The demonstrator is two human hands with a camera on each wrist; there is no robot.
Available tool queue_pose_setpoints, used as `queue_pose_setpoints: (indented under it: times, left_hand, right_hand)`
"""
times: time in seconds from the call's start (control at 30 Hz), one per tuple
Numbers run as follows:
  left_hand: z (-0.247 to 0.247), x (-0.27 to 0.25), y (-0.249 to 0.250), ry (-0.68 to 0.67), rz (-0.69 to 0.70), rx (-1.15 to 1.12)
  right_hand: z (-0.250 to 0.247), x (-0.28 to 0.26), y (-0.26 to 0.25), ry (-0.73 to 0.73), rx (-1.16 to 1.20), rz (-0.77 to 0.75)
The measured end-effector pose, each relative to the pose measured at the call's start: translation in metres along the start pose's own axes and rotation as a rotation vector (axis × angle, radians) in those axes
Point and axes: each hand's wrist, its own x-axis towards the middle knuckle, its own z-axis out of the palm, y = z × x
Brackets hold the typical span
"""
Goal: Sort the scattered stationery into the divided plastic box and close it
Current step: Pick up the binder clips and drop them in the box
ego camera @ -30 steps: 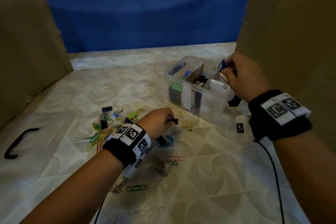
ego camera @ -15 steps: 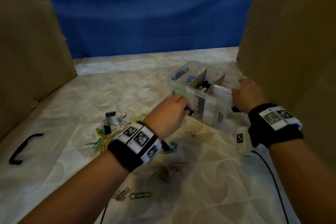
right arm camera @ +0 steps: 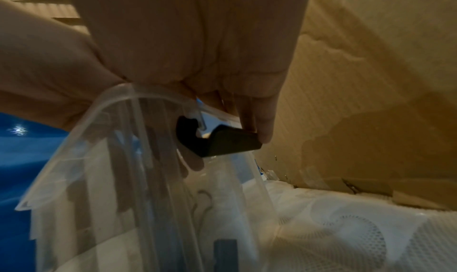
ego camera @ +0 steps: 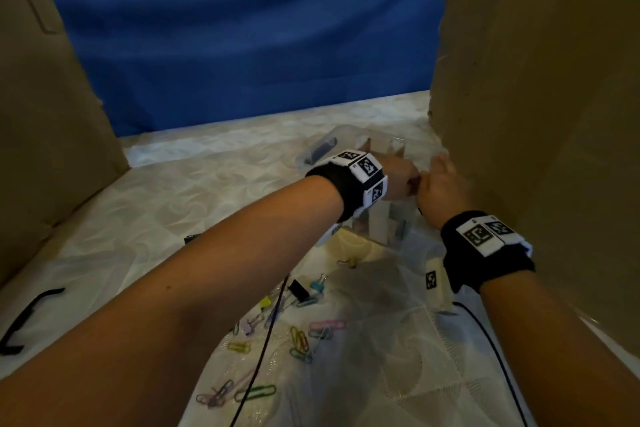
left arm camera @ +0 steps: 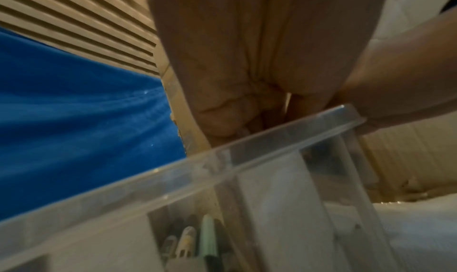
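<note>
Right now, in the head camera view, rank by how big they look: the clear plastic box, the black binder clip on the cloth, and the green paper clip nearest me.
1. Clear plastic box, though hands hide much of it.
2. Green paper clip, nearer the camera, which may flatter it.
3. Black binder clip, roughly alike; ranking unsure.

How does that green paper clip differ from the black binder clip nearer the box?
The green paper clip is a flat wire loop; the black binder clip is a chunky folded body. The paper clip lies nearest the camera, the binder clip closer to the clear box. Both lie loose on the cloth, unsorted.
</note>
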Motion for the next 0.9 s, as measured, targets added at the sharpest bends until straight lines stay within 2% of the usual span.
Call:
queue_pose_setpoints:
  times: [0.07, 0.13, 0.27, 0.33, 0.4, 0.47, 0.5, 0.57, 0.6, 0.7, 0.73, 0.8, 0.9]
  left_hand:
    - [-0.002, 0.0, 0.001, -0.014, -0.02, -0.021]
    - [-0.009, -0.009, -0.001, 0.052, -0.032, -0.055]
    - [-0.019, -0.06, -0.004, 0.305, -0.029, -0.11]
    - [-0.011, -0.092, -0.011, 0.422, -0.046, -0.15]
    - [0.007, -0.122, -0.021, 0.449, -0.101, -0.192]
    - [0.032, -0.145, -0.033, 0.364, -0.207, -0.216]
    - [0.045, -0.154, -0.039, 0.296, -0.268, -0.228]
    - [0.07, -0.167, -0.05, 0.165, -0.353, -0.227]
    - [0.081, -0.172, -0.054, 0.109, -0.381, -0.22]
    - [0.102, -0.178, -0.057, -0.01, -0.445, -0.231]
    - [0.106, -0.179, -0.056, -0.03, -0.457, -0.235]
    - [0.109, -0.177, -0.056, -0.033, -0.476, -0.245]
    - [0.111, -0.175, -0.055, -0.018, -0.504, -0.232]
  right_hand:
    - [0.0, -0.001, 0.0, 0.01, 0.009, -0.008]
    - [-0.004, -0.003, -0.002, -0.008, -0.02, -0.007]
    - [-0.012, -0.007, -0.004, -0.038, -0.049, -0.015]
    - [-0.012, -0.011, -0.005, 0.002, -0.018, -0.045]
    - [-0.012, -0.026, -0.014, 0.102, -0.04, -0.155]
    - [-0.01, -0.05, -0.031, 0.231, -0.001, -0.386]
    - [-0.008, -0.062, -0.04, 0.243, 0.023, -0.525]
    - [0.006, -0.073, -0.052, 0.145, -0.003, -0.755]
    - [0.016, -0.074, -0.055, 0.028, -0.049, -0.786]
    - [0.049, -0.065, -0.058, -0.374, -0.256, -0.601]
    - [0.057, -0.062, -0.058, -0.468, -0.366, -0.557]
    - [0.068, -0.061, -0.059, -0.554, -0.546, -0.555]
    - [0.073, -0.063, -0.065, -0.538, -0.64, -0.589]
